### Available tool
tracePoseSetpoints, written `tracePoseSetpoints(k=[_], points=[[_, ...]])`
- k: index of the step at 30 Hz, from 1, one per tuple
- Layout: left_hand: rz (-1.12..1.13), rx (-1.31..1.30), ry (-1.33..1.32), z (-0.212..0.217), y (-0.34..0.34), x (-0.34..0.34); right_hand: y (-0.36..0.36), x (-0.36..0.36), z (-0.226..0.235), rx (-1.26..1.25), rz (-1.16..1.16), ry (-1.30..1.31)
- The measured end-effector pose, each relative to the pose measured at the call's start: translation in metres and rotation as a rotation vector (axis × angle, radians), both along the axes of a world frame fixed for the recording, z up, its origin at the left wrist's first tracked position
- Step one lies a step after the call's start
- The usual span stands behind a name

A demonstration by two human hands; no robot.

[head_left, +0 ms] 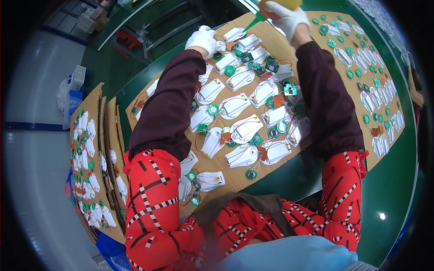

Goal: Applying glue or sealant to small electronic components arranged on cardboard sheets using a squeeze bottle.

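Hands outstretched; right grips yellow bottle.

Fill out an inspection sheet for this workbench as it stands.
Surface: green conveyor belt carrying cardboard sheets.
Job's things: white plastic housings, round green speakers and small green circuit boards, laid in rows.
Clutter: more loaded cardboard sheets stacked at left.
Grippers: left hand, white-gloved, rests on a housing; right hand, white-gloved, holds a yellow squeeze bottle with a green nozzle.
Cables: thin red wires link the parts.
Surroundings: grey floor, another person at the right edge.
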State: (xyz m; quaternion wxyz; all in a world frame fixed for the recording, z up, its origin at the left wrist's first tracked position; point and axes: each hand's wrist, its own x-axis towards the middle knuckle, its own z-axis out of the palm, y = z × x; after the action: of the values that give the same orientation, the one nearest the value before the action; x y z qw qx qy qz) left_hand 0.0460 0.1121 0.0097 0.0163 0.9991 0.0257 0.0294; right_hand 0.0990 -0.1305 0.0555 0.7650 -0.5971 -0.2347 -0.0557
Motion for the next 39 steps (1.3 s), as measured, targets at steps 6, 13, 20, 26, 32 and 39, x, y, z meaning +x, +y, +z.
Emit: tracePoseSetpoints(k=[6, 13, 20, 26, 32, 39], points=[[-0.058, -0.128, -0.161, 0.005, 0.019, -0.002, -0.051, -0.037, 0.039, 0.336, -0.150, 0.232], [-0.052, -0.323, -0.444, 0.038, 0.019, -0.022, -0.191, -0.060, 0.036, 0.295, 0.062, 0.055], [0.004, -1.105, -0.254, 0.093, 0.002, -0.178, -0.085, -0.122, 0.018, 0.805, 0.911, 0.309], [0.063, -0.784, -0.487, 0.052, -0.067, -0.341, 0.071, -0.281, 0.024, 0.707, 1.129, 0.872], [0.292, -1.260, -0.802, 0.029, -0.044, -0.454, 0.131, -0.389, -0.001, 0.489, 1.457, 1.117], [0.770, -0.552, -0.774, -0.025, -0.034, -0.577, 0.177, -0.444, -0.045, 0.147, 1.295, 1.159]])
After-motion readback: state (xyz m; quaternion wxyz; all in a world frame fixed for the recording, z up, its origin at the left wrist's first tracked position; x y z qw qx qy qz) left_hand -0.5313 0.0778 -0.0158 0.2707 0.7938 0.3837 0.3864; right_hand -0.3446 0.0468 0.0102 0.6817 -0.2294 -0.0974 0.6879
